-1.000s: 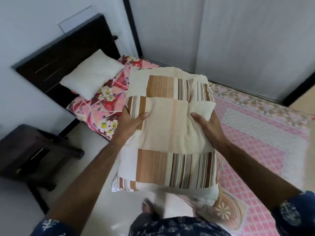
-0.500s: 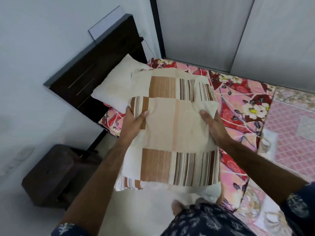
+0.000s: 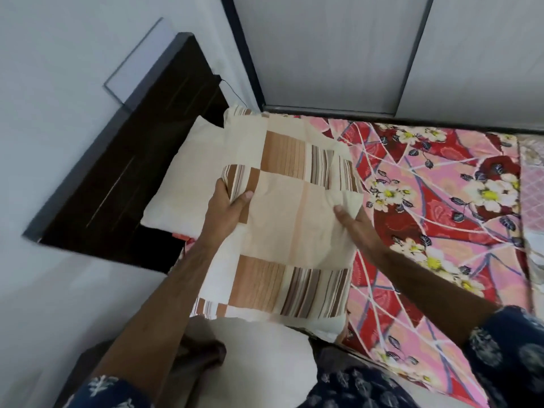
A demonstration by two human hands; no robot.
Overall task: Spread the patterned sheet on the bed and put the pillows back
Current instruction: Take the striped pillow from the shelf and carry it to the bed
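Note:
A cream pillow with brown striped patches (image 3: 290, 231) hangs over the head end of the bed. My left hand (image 3: 226, 207) grips its left edge and my right hand (image 3: 353, 225) holds its right side. A plain cream pillow (image 3: 188, 184) lies against the dark headboard (image 3: 123, 160), partly covered by the striped one. The red and pink floral sheet (image 3: 426, 219) lies spread over the mattress to the right. Whether the striped pillow rests on the bed or is still held above it, I cannot tell.
White sliding wardrobe doors (image 3: 382, 54) run along the far side of the bed. A pink checked cloth (image 3: 532, 178) shows at the right edge. A dark stool (image 3: 82, 369) stands at the lower left beside the bed. White floor (image 3: 265, 360) lies beneath the pillow.
The striped pillow has moved with both hands toward the headboard, and now overlaps the plain pillow. My view has shifted closer to the bed's head end.

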